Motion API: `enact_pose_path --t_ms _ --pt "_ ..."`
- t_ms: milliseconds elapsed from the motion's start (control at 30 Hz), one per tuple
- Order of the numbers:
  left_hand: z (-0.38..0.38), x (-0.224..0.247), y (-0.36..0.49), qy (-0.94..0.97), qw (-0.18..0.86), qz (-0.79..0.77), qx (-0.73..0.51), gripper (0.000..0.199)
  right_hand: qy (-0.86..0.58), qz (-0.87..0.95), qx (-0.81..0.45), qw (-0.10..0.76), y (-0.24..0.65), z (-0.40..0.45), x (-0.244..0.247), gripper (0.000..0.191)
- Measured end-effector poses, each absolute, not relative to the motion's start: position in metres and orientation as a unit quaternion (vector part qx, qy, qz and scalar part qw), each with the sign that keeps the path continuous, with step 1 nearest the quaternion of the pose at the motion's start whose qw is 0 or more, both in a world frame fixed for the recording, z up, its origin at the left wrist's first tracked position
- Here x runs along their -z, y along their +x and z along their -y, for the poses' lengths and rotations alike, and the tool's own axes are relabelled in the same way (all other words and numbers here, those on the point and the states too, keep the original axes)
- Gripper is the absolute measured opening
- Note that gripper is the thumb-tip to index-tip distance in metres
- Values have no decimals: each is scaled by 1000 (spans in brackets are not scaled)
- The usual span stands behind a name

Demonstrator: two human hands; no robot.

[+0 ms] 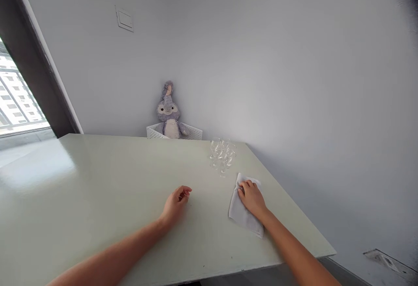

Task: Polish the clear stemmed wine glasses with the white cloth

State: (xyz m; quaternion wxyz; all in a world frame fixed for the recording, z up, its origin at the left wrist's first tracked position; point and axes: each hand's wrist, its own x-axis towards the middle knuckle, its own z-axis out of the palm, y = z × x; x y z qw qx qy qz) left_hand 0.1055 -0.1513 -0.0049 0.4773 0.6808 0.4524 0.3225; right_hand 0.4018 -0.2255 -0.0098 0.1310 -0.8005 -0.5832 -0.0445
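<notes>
My right hand [252, 198] rests on a light grey cloth [245, 219] near the table's right side, its fingers bent and pressing into a fold. Part of the cloth is hidden under the palm. To the left, my left hand [176, 202] hovers at or just above the tabletop, fingers loosely curled with a gap to the thumb; I see nothing held in it. Beyond both hands stands a cluster of several small clear stemmed glasses [222, 152], close together and apart from the cloth.
The pale, glossy table [114, 177] has its right edge near the wall. Behind its far edge, a grey plush toy [171, 120] sits in a white perforated basket [196, 134]. A light switch [125, 19] is on the wall, and a window [16, 94] shows at left.
</notes>
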Motion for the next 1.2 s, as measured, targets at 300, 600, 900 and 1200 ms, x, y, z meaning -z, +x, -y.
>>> enact_pose_path --t_ms 300,600,900,1200 --pt "141 6 92 616 528 -432 -394 26 -778 612 -30 141 355 214 2 17" --pt "130 -3 81 616 519 -441 -396 25 -696 518 -255 427 308 201 -2 30" --pt "166 -11 84 923 333 -28 -192 32 -668 313 -292 608 373 133 14 32" --pt "137 -3 80 915 267 -183 -240 19 -628 336 -365 600 336 128 22 28"
